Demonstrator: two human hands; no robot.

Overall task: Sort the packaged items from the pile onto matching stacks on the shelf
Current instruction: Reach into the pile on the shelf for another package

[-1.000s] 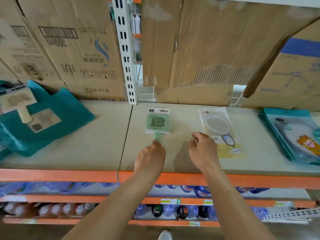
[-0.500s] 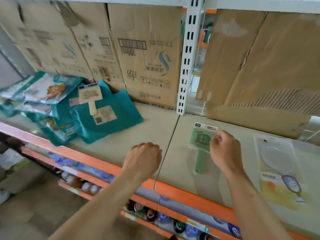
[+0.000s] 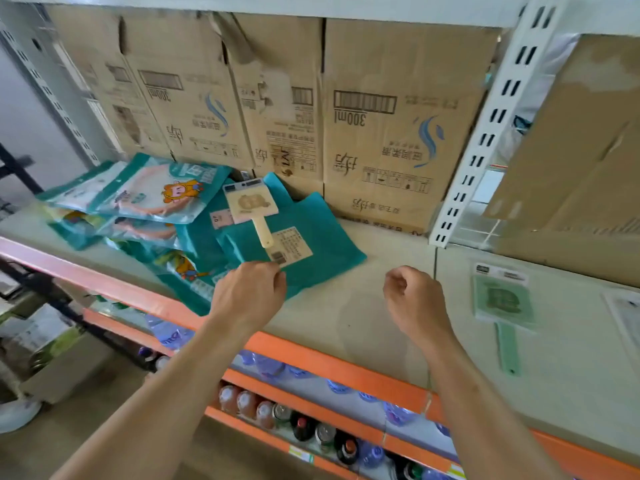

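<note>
A pile of teal packaged items (image 3: 322,251) lies on the left of the shelf board (image 3: 391,327), with cartoon-printed pouches (image 3: 162,195) at its left end. On top of the pile rests a cream paddle-shaped pack (image 3: 251,204). My left hand (image 3: 249,292) is at the front edge of the top teal pack, fingers curled by its white label; whether it pinches the pack is hidden. My right hand (image 3: 412,299) hovers over bare shelf, loosely curled and holding nothing. To the right lies a green paddle-shaped pack (image 3: 502,303) on its own.
A clear pouch (image 3: 627,317) shows at the right edge. Cardboard boxes (image 3: 391,133) line the back of the shelf, split by a white slotted upright (image 3: 485,147). An orange rail (image 3: 311,362) fronts the shelf, with bottles (image 3: 304,424) below.
The view swung left from the green pack towards the pile. My right hand came off the green pack, which stays on the shelf. My left hand reached out to the teal pack.
</note>
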